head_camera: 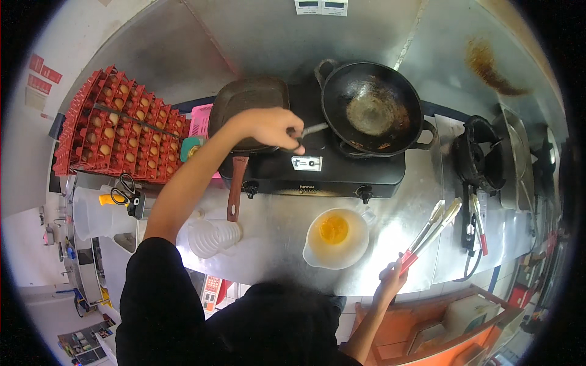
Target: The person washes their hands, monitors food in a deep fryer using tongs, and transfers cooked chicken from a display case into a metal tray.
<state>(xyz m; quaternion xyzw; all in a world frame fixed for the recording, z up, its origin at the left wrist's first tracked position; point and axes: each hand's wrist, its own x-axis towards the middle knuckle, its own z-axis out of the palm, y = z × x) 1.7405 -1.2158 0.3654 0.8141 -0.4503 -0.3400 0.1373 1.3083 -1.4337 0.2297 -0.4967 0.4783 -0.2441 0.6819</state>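
Observation:
My left hand [274, 130] grips a slim tool [316, 128] with a dark handle and a narrow grey metal shaft; blur hides its exact kind. Its tip points at the lower left side of a black wok [373, 107], which stands on the right burner of a Rinnai gas stove [284, 176]. A little cloudy residue and some brown bits lie in the wok. My right hand [391, 281] holds metal tongs [423, 235] by their red handles, jaws apart over the steel counter. To their left sits a white plastic pouring bowl [320, 254] with yellow egg inside.
A square pan [256, 94] with a brown handle covers the left burner. Stacked red egg trays [132, 123], scissors [128, 187] and nested plastic cups [213, 238] stand left. Rightward are a black single burner [478, 153] and more tongs [478, 224]. A steel wall [274, 41] rises behind.

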